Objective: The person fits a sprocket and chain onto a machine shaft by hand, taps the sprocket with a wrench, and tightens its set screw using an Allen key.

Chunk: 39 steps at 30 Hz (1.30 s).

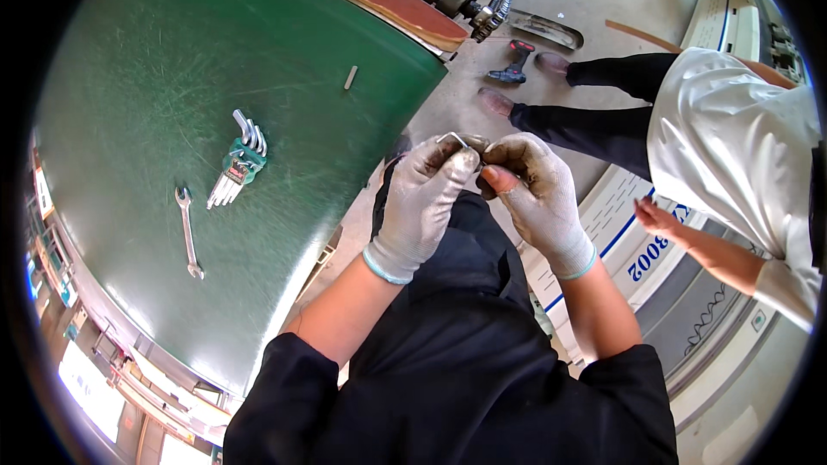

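Both my hands wear light grey knit gloves with dark-stained fingers and meet in front of my body, just off the green table's edge. My left hand (419, 204) pinches a thin bent hex key (454, 137), whose short arm shows above the fingers. My right hand (541, 198) is closed against the left fingertips, its bare thumb tip poking out of the glove. Whatever it pinches is small and dark, mostly hidden by the fingers. On the table to my left lie a hex key set (245, 159) in a green holder and an open-ended wrench (188, 232).
The green table (121, 120) fills the left side, with a small metal bar (351, 77) near its far corner. A cordless drill (514, 62) lies on the floor by a co-worker (732, 138) at my right. A white-and-grey machine (629, 232) stands behind my right arm.
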Motion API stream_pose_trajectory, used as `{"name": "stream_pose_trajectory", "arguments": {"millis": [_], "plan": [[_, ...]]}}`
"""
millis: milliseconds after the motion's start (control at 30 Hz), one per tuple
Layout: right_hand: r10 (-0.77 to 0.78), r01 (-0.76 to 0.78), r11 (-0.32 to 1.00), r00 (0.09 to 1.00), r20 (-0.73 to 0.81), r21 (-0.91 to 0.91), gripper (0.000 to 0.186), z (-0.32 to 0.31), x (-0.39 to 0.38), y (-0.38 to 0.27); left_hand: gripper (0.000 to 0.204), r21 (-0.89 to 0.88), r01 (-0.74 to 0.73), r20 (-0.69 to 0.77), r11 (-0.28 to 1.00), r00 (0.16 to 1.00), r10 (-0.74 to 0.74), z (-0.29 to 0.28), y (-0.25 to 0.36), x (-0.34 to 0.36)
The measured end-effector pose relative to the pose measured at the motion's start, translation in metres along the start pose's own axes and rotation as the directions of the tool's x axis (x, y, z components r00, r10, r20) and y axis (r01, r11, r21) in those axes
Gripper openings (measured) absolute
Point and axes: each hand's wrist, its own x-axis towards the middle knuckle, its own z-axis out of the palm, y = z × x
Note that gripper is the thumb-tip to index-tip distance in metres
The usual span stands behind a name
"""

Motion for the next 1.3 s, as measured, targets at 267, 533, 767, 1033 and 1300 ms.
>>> {"name": "stream_pose_trajectory", "arguments": {"millis": [267,533,767,1033,1300], "plan": [[-0.074,0.055,0.984,0.992,-0.102,-0.171,0.014,-0.040,0.015,-0.023,0.023,-0.110,0.003,-0.012,0.994,1.000,-0.004,-0.002,0.013,0.026],[-0.183,0.179,0.842,0.982,0.044,-0.509,0.019,-0.021,0.062,-0.075,0.022,-0.009,0.219,0.199,0.976,0.957,-0.213,-0.015,0.025,0.061],[-0.572,0.297,0.500,0.819,-0.054,-0.813,0.023,-0.012,0.074,-0.074,0.029,-0.691,0.501,0.353,0.521,0.863,-0.362,0.004,0.036,0.092],[-0.303,0.135,0.735,0.942,-0.144,-0.664,0.022,-0.003,0.096,-0.073,0.029,-0.614,0.464,0.244,0.639,0.881,-0.406,0.001,0.027,0.133],[-0.102,-0.028,0.875,0.965,-0.241,-0.483,0.018,-0.007,0.104,-0.074,0.029,-0.621,0.490,0.231,0.611,0.860,-0.455,0.006,0.042,0.140]]}}
